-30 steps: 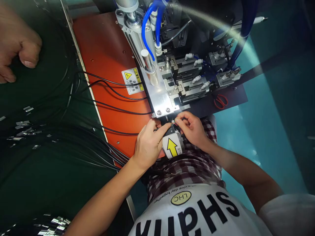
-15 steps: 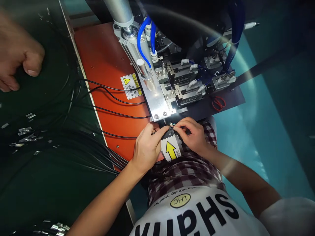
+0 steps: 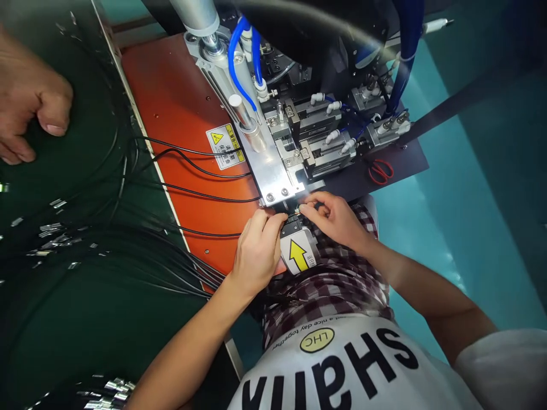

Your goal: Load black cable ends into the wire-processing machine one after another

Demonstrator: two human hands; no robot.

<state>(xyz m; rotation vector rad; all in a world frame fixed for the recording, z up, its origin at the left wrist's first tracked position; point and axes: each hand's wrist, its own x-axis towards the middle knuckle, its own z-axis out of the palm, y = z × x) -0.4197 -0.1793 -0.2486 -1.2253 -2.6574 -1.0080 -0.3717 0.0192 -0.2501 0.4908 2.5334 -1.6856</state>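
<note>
My left hand [image 3: 257, 244] is closed on a black cable [image 3: 209, 233], with thumb and forefinger pinched at the near end of the machine's silver plate [image 3: 273, 181]. Between my two hands sits a tiny pale piece with thin coloured wires [image 3: 298, 210], too small to make out fully. My right hand [image 3: 335, 221] pinches at these wires, its other fingers curled in. Just below the fingertips is a small black block [image 3: 293, 224], and under it a white label with a yellow arrow [image 3: 298, 254].
Several black cables cross the orange base plate [image 3: 171, 102] from the dark green table [image 3: 98, 324]. Bundled cables with shiny ends [image 3: 51, 230] lie there, near another person's hand [image 3: 38, 102]. Blue air tubes [image 3: 233, 57] and cylinders rise ahead. Red-handled scissors [image 3: 380, 171] lie at right.
My right fingertips have shifted slightly up and away from my left thumb, showing more of the small pale piece. The view has moved a little. The other person's hand stays over the table.
</note>
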